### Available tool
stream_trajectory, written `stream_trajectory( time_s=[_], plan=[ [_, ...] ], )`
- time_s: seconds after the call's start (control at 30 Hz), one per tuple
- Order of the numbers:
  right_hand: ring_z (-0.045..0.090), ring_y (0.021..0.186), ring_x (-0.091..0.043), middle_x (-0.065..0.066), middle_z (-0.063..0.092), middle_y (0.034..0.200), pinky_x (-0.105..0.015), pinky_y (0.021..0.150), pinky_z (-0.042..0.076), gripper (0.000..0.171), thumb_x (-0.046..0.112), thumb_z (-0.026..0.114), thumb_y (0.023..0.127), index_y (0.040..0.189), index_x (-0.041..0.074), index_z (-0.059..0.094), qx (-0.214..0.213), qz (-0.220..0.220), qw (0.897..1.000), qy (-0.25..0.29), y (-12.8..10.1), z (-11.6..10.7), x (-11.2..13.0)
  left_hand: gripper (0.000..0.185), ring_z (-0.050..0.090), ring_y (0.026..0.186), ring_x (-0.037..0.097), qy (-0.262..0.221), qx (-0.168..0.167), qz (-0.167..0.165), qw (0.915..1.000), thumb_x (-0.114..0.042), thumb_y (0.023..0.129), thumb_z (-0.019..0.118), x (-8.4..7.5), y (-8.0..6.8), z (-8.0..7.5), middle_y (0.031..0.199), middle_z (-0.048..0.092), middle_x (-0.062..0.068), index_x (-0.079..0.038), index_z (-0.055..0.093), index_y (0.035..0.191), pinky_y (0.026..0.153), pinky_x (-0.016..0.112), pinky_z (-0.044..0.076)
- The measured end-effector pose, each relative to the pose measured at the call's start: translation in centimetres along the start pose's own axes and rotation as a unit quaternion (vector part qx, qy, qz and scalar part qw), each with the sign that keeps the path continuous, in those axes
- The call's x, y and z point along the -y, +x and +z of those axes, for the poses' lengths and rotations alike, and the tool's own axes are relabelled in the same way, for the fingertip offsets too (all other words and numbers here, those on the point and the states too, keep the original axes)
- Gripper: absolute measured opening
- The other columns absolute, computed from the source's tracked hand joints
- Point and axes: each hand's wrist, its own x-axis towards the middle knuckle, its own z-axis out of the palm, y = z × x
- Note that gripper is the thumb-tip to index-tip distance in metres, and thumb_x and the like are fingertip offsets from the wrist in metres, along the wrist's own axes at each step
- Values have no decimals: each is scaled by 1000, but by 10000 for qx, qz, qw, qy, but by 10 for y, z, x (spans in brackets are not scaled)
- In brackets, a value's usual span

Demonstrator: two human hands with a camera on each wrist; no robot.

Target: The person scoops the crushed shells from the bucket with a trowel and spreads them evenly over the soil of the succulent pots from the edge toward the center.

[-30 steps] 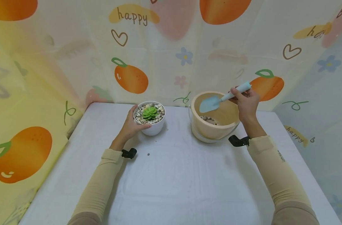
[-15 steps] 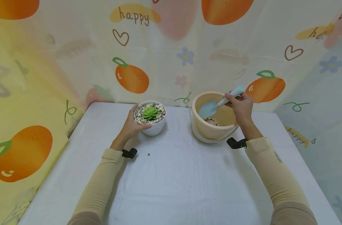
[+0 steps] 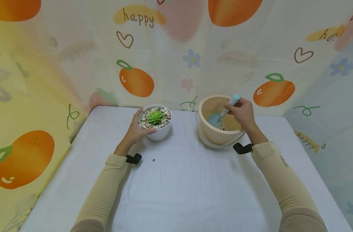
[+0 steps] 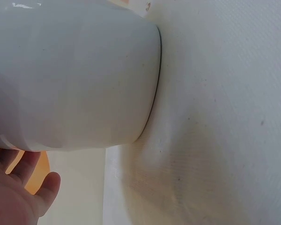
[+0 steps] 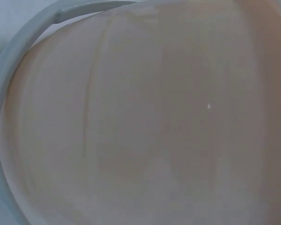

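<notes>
Trowel (image 3: pixel 223 113) in right fingers (image 3: pixel 233 109), inside bucket (image 3: pixel 215 137)

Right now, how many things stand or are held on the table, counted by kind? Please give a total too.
Pots with a plant: 1, the white pot, held by the left hand.
Buckets: 1, the beige bucket.
Scoops: 1, the blue scoop, gripped by the right hand.
Total: 3
</notes>
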Motion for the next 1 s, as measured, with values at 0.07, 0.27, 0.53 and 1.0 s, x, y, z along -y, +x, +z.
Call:
stream_trajectory(
  time_s=[0.07, 0.27, 0.53, 1.0],
  plan=[
    [65, 75, -2, 16, 62, 74, -21, 70, 58, 16, 12, 70, 89, 96, 1, 62, 147, 23, 9992, -379, 2, 2, 0, 118, 15, 150, 33, 3, -4, 3, 10000, -33, 73, 86, 0, 0, 0, 163, 11, 13, -19, 4, 157, 119, 57, 18],
    [63, 79, -4, 5, 65, 85, -17, 68, 56, 30, 18, 70, 90, 107, -5, 61, 484, 94, 9924, -1124, 5, 12, 1, 119, 15, 150, 34, 52, -18, 3, 10000, -34, 72, 86, 1, 0, 1, 163, 11, 13, -19, 4, 157, 119, 58, 19],
    [61, 91, -15, -12, 63, 104, -24, 78, 57, 34, 21, 65, 93, 114, -4, 57, 872, 424, 9807, -1697, 8, 9, 3, 120, 16, 150, 34, 49, -14, 69, 10000, -35, 72, 86, 2, 1, 1, 163, 11, 14, -18, 4, 157, 119, 58, 19],
    [62, 73, -2, -8, 59, 97, -19, 77, 56, 42, 17, 65, 94, 123, -11, 53, 693, 871, 9782, -1752, 2, -22, 11, 119, 14, 150, 34, -4, 1, 39, 10000, -32, 73, 86, 2, 0, 1, 163, 10, 14, -18, 4, 157, 120, 57, 17]
  ],
)
